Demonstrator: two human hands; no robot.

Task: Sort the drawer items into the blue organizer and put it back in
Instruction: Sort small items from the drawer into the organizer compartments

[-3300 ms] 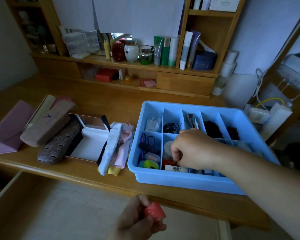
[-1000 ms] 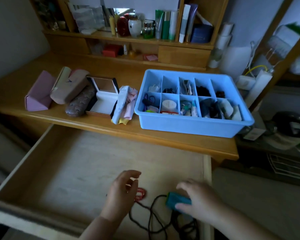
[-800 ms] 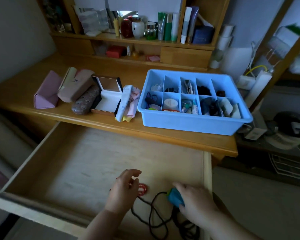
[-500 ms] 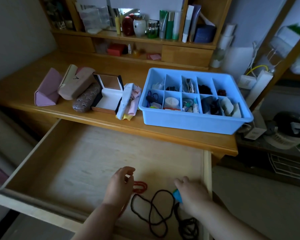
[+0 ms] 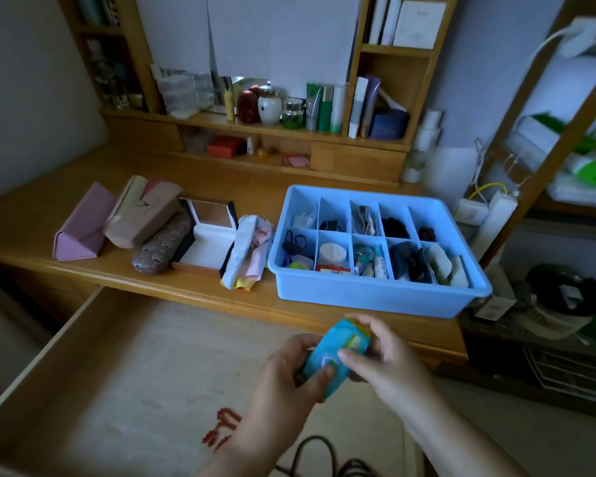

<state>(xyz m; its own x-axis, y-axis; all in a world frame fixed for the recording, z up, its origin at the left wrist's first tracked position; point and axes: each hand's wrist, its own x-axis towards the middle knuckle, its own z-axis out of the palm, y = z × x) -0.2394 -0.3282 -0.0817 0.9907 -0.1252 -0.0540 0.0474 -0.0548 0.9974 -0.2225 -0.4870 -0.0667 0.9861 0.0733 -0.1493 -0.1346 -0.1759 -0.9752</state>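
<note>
While held up over the open drawer, small blue packet pinched between both hands: left hand curled under and round its lower end, thumb on the face; right hand gripping the upper end, forefinger laid across the front. Looks a soft printed wrapper, light, likely crushable and a bit slick; best taken by the short ends or flat faces with a gentle pinch, no squeeze. One hand probably enough to carry it.

Below, on drawer floor: red bead string loose beside left forearm; dark cord looped at bottom edge, partly cut off. Both limp, apt to snag or trail; better gathered in a bunch than lifted by one end.

Beyond drawer, on desk top: blue organizer at right, near front edge, compartments mostly filled with small items, some too dim to name. Rigid tub, judged heavier now; two-hand lift by the rim for return.

Left of it: cloth bundle, open white box, patterned glasses case, pink cases.

Farthest: shelf of bottles and jars.
</note>
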